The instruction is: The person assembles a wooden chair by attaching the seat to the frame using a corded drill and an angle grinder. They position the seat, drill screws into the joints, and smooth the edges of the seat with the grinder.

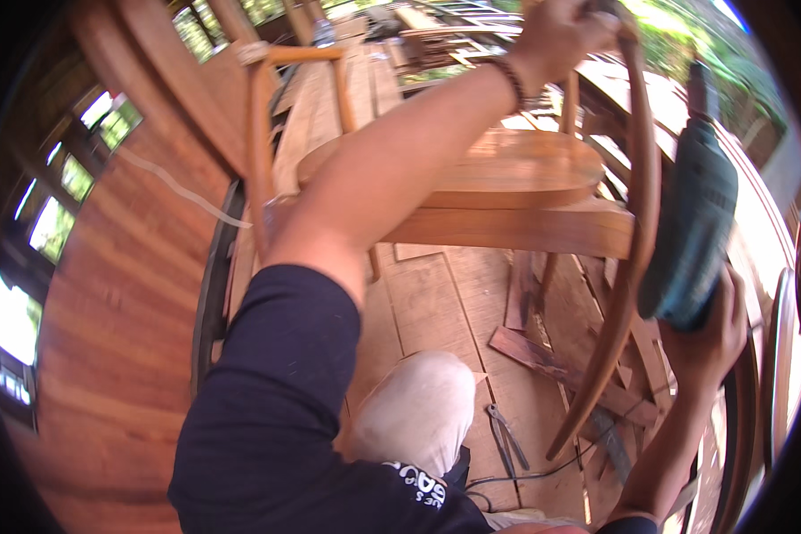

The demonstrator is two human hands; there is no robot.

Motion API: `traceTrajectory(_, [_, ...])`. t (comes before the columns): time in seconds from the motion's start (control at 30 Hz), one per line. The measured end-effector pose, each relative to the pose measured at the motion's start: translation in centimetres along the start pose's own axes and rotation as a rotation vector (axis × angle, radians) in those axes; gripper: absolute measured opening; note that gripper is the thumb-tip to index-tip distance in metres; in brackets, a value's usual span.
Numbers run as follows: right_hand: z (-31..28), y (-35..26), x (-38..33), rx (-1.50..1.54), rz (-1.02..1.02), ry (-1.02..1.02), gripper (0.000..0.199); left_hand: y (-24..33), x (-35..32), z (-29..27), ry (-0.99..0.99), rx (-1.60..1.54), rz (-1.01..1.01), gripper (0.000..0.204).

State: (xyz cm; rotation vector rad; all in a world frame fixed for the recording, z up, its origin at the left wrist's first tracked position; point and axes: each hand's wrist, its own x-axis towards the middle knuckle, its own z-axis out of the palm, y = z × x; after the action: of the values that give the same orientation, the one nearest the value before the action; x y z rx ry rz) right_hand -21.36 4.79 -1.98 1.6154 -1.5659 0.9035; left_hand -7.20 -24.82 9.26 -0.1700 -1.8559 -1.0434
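My left hand (561, 36) reaches up and across and grips the top of a curved wooden chair part (636, 231), a long bent rail that runs down to the floor. The wooden chair (507, 191) lies tipped in front of me, its round seat facing me. My right hand (707, 343) holds a teal power drill (694, 222) from below, pointed upward beside the bent rail. A beaded bracelet sits on my left wrist.
A wide wooden panel (125, 294) stands at the left. Wood offcuts (561, 360) and pliers (505, 436) lie on the plank floor near my knee (418, 409). A black cable (525, 476) trails across the floor. More wooden frames (436, 40) stand at the back.
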Motion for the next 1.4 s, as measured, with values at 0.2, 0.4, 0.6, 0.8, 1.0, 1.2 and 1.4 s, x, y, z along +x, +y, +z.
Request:
traceTrajectory(0.2, [-0.7, 3.1, -3.1, -0.004, 0.053, 0.073, 0.070, 3.8, -2.5, -1.6, 0.069, 0.434, -0.009, 0.033])
traceTrajectory(0.4, [-2.2, 5.7, -5.4, -0.060, 0.033, 0.118, 0.073, 4.2, -1.5, -1.7, 0.037, 0.478, 0.016, 0.034])
traceTrajectory(0.6, [-3.7, 7.3, -7.3, -0.070, 0.006, 0.107, 0.075, 1.7, -0.6, -2.3, 0.017, 0.254, 0.078, 0.024])
traceTrajectory(0.8, [-3.6, 8.5, -8.4, 0.014, 0.013, 0.143, 0.078, 2.5, 0.0, -2.9, 0.032, 0.537, 0.095, 0.025])
traceTrajectory(1.0, [-3.7, 9.2, -8.7, 0.062, -0.046, 0.193, 0.069, 1.9, 0.4, -3.1, 0.063, 0.544, 0.147, 0.025])
traceTrajectory(1.2, [-1.5, 8.4, -8.6, 0.212, 0.076, 0.248, 0.057, 1.2, 0.3, -4.1, 0.089, 0.606, 0.132, 0.025])
traceTrajectory(1.4, [-0.4, 8.3, -7.9, -0.071, 0.005, 0.314, 0.050, 1.0, 0.8, -5.0, 0.054, 0.593, 0.125, 0.027])
